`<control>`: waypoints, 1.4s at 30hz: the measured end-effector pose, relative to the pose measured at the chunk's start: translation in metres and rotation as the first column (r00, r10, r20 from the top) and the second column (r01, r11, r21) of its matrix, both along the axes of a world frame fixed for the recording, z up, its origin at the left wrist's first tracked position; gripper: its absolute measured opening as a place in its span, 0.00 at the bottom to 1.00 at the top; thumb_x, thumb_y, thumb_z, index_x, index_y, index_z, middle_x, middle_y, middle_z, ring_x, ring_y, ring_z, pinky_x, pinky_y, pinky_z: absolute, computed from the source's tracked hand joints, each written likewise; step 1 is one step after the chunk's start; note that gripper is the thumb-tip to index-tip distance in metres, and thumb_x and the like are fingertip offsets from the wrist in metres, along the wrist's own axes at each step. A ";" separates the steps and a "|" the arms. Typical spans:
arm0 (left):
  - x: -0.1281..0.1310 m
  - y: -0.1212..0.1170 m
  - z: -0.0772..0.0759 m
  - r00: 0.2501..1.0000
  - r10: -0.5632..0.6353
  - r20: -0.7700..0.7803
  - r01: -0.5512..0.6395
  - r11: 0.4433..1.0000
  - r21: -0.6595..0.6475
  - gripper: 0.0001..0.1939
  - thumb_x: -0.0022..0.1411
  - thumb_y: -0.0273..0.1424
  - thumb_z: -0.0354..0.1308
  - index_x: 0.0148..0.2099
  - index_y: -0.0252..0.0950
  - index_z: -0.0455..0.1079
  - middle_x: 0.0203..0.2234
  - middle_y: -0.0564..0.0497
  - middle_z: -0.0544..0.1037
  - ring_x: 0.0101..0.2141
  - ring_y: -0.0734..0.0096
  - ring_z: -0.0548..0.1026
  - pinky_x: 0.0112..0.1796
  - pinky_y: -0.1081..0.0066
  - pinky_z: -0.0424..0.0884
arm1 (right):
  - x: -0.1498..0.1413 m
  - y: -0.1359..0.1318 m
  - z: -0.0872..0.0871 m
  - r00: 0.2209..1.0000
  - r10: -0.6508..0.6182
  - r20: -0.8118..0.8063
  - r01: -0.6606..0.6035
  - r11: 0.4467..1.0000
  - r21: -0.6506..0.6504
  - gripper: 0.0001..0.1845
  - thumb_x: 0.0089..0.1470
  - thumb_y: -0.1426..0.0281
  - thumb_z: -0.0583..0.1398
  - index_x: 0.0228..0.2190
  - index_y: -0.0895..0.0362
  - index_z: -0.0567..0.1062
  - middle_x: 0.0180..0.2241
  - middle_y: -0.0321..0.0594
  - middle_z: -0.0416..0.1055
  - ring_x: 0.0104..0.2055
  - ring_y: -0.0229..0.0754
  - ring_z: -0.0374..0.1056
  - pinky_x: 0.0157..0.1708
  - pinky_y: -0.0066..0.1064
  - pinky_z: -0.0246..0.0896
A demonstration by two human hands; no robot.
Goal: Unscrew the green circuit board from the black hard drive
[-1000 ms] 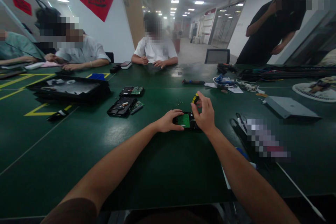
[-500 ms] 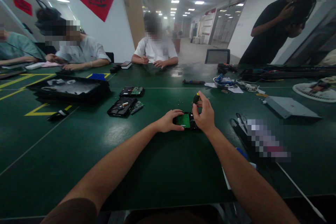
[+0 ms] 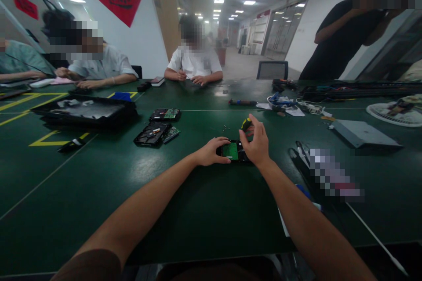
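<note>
A hard drive (image 3: 230, 151) with a green circuit board lies flat on the green table. My left hand (image 3: 213, 151) grips its left end, thumb along the near edge and fingers along the far one. In my right hand (image 3: 256, 141) is a screwdriver (image 3: 245, 124) with a yellow and black handle, pinched between thumb and fingers above the drive's right end. Its tip is hidden behind the hand. Just beyond the drive lie several tiny screws (image 3: 225, 128). To the left are another hard drive (image 3: 165, 114), a black drive casing (image 3: 150, 134) and a loose circuit board (image 3: 171, 134).
Black trays (image 3: 85, 112) stand at the left. To the right lie a grey metal box (image 3: 365, 134), a blurred-out packet (image 3: 332, 173) and a white fan-like grille (image 3: 394, 115). A dark cylindrical tool (image 3: 243, 102) lies farther back. Several people sit or stand around the table (image 3: 204, 215).
The screwdriver handle has turned and tilted slightly within my right fingers. My left hand and the hard drive hold their place. The standing person at the right has shifted their arms.
</note>
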State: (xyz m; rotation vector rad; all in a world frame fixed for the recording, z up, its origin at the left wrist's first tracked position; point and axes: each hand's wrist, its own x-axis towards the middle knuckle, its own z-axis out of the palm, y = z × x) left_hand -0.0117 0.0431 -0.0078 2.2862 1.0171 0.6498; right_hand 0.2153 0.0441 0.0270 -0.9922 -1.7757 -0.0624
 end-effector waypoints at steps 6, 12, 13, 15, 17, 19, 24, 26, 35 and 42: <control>0.001 -0.001 0.003 1.000 0.001 0.006 -0.001 1.000 -0.020 0.45 0.52 0.51 0.70 0.67 0.39 0.63 0.66 0.40 0.62 0.65 0.47 0.62 0.65 0.51 0.57 | 0.001 0.000 0.000 1.000 0.024 0.011 -0.024 1.000 -0.007 0.36 0.62 0.68 0.57 0.68 0.50 0.53 0.52 0.48 0.68 0.41 0.45 0.72 0.46 0.47 0.75; 0.002 -0.002 0.005 1.000 0.003 0.009 -0.003 1.000 -0.024 0.45 0.51 0.50 0.71 0.67 0.40 0.63 0.66 0.41 0.62 0.64 0.46 0.62 0.65 0.49 0.57 | 0.001 0.000 0.001 0.999 0.032 -0.002 -0.032 0.999 -0.021 0.34 0.62 0.66 0.58 0.66 0.48 0.56 0.50 0.48 0.68 0.42 0.46 0.71 0.43 0.46 0.77; 0.002 -0.002 0.005 1.000 0.003 0.012 -0.003 1.000 -0.026 0.45 0.51 0.50 0.71 0.66 0.40 0.64 0.66 0.41 0.62 0.64 0.46 0.62 0.65 0.49 0.57 | 0.001 0.000 0.001 0.999 0.031 0.007 -0.031 0.999 -0.025 0.33 0.62 0.66 0.58 0.66 0.48 0.56 0.50 0.47 0.68 0.43 0.47 0.71 0.44 0.47 0.76; 0.002 -0.002 0.004 1.000 0.007 0.020 -0.006 0.999 -0.033 0.44 0.50 0.49 0.71 0.66 0.41 0.64 0.66 0.41 0.63 0.64 0.46 0.62 0.64 0.49 0.57 | 0.001 -0.001 0.002 0.999 0.033 0.020 -0.033 0.999 -0.028 0.33 0.63 0.67 0.57 0.67 0.48 0.55 0.51 0.48 0.69 0.44 0.47 0.72 0.47 0.48 0.76; 0.002 -0.002 0.004 1.000 0.015 0.021 -0.014 0.999 -0.039 0.44 0.50 0.49 0.71 0.66 0.41 0.64 0.66 0.41 0.63 0.64 0.46 0.62 0.64 0.49 0.57 | 0.001 -0.001 0.001 0.999 0.043 0.016 -0.043 0.999 -0.025 0.34 0.63 0.68 0.56 0.68 0.49 0.53 0.54 0.49 0.68 0.44 0.47 0.72 0.49 0.49 0.75; 0.002 -0.001 0.003 1.000 0.016 0.013 -0.015 0.999 -0.039 0.44 0.50 0.49 0.71 0.66 0.41 0.64 0.66 0.41 0.62 0.65 0.46 0.62 0.64 0.49 0.58 | 0.001 0.000 0.001 0.999 0.054 0.002 -0.054 0.998 -0.024 0.34 0.63 0.69 0.56 0.68 0.49 0.53 0.56 0.50 0.67 0.44 0.47 0.73 0.48 0.49 0.75; 0.001 0.000 0.002 1.000 -0.002 0.016 0.003 1.000 -0.022 0.45 0.51 0.50 0.71 0.66 0.40 0.64 0.66 0.40 0.62 0.65 0.46 0.61 0.65 0.49 0.57 | 0.002 0.002 -0.001 1.000 0.030 -0.008 -0.031 0.999 -0.022 0.33 0.62 0.68 0.58 0.66 0.49 0.57 0.50 0.48 0.68 0.43 0.47 0.72 0.43 0.47 0.77; 0.001 0.000 0.001 1.000 -0.004 0.020 0.005 1.000 -0.028 0.45 0.51 0.50 0.70 0.67 0.39 0.63 0.66 0.40 0.62 0.65 0.47 0.61 0.65 0.50 0.57 | 0.002 0.002 -0.001 0.999 0.034 -0.004 -0.034 0.999 -0.011 0.33 0.62 0.68 0.58 0.66 0.50 0.57 0.51 0.48 0.68 0.43 0.47 0.72 0.44 0.46 0.76; 0.001 -0.001 0.003 1.000 -0.001 0.013 0.001 1.000 -0.022 0.45 0.51 0.50 0.70 0.67 0.39 0.63 0.66 0.40 0.62 0.65 0.47 0.61 0.65 0.49 0.57 | 0.001 0.002 -0.001 0.999 0.029 -0.015 -0.029 1.000 -0.009 0.33 0.62 0.68 0.58 0.66 0.50 0.57 0.51 0.49 0.67 0.42 0.46 0.72 0.43 0.45 0.77; 0.002 -0.003 0.005 0.999 0.009 0.031 -0.008 0.999 -0.038 0.44 0.50 0.49 0.71 0.66 0.41 0.64 0.66 0.41 0.62 0.65 0.45 0.62 0.64 0.48 0.57 | 0.001 0.001 -0.001 0.999 0.048 -0.002 -0.048 0.999 -0.010 0.34 0.62 0.69 0.57 0.67 0.49 0.55 0.53 0.49 0.67 0.44 0.47 0.72 0.47 0.48 0.76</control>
